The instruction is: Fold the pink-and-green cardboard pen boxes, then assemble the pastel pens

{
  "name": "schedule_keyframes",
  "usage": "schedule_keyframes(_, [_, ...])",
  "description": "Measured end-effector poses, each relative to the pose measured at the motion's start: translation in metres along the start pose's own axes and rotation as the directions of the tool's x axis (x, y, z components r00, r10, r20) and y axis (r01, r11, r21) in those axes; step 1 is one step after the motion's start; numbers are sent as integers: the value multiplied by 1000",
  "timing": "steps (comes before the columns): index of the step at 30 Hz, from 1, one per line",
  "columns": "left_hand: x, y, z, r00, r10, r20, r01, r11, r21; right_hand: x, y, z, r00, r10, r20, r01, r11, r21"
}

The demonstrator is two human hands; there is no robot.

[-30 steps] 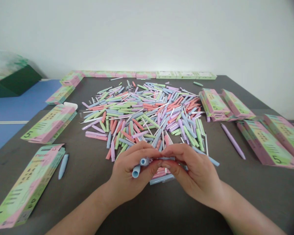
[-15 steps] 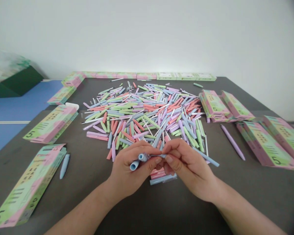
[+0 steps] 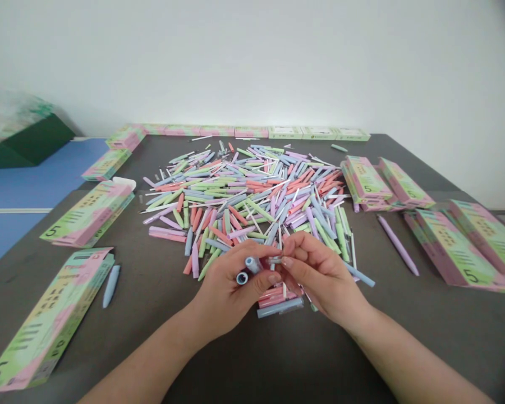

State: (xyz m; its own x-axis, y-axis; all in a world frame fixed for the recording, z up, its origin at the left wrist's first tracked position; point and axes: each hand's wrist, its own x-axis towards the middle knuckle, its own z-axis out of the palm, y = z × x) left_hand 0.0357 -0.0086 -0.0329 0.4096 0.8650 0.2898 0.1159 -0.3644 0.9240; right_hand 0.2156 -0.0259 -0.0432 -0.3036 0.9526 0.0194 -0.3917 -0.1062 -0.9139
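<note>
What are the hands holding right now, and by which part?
The left hand grips two short pale blue pen pieces along their sides, their ends showing. The right hand pinches a thin pen refill at the fingertips; the exact spot is hidden.

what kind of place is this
Probably a small workroom for putting together or packing pens by hand: a big heap of pastel pen parts on a dark table, with printed boxes set around it, against a plain white wall.

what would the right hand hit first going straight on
Probably the pale blue pen barrel in the left hand, just ahead of the right hand's fingers; depth is hard to judge from this view.
</note>
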Motion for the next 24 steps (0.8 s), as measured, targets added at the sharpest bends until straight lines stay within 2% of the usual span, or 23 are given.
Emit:
schedule_keyframes(3, [-3, -3, 1, 988, -153, -30, 137, 944, -300, -1, -2, -1, 999, -29, -43, 31, 998, 46])
schedule_keyframes(5, [-5, -5, 2, 982, -180, -56, 136, 880, -455, -1, -4, -1, 996, -52, -67, 55, 997, 50])
schedule_keyframes(7, [-5, -5, 1, 984, -162, -78, 102, 858, -504, -2, -5, -1, 995, -64, -78, 68, 997, 45])
schedule_keyframes(9, [-5, -2, 0, 990, -113, -89, 63, 897, -437, -2, -5, -1, 995, -65, -80, 68, 997, 41])
schedule_keyframes(12, [-5, 6, -3, 993, 63, -97, -73, 992, -99, -2, -3, -1, 996, -44, -80, 46, 998, 35])
schedule_keyframes(14, [-5, 9, -3, 980, 190, -61, -182, 977, 113, -2, 0, -1, 997, -28, -77, 30, 999, 24])
schedule_keyframes(15, [-6, 10, -3, 971, 234, -40, -225, 960, 169, -2, 1, -2, 997, -22, -74, 23, 1000, 19])
schedule_keyframes(19, [-6, 11, 0, 954, 300, 7, -294, 929, 224, -3, 4, -2, 998, -8, -60, 9, 1000, 8])
schedule_keyframes(22, [-6, 12, 0, 955, 297, 0, -290, 931, 221, -3, 1, -1, 998, -10, -54, 10, 1000, 10])
schedule_keyframes(24, [-7, 11, 0, 966, 256, -44, -243, 950, 195, -3, -3, -2, 997, -28, -69, 28, 1000, -4])
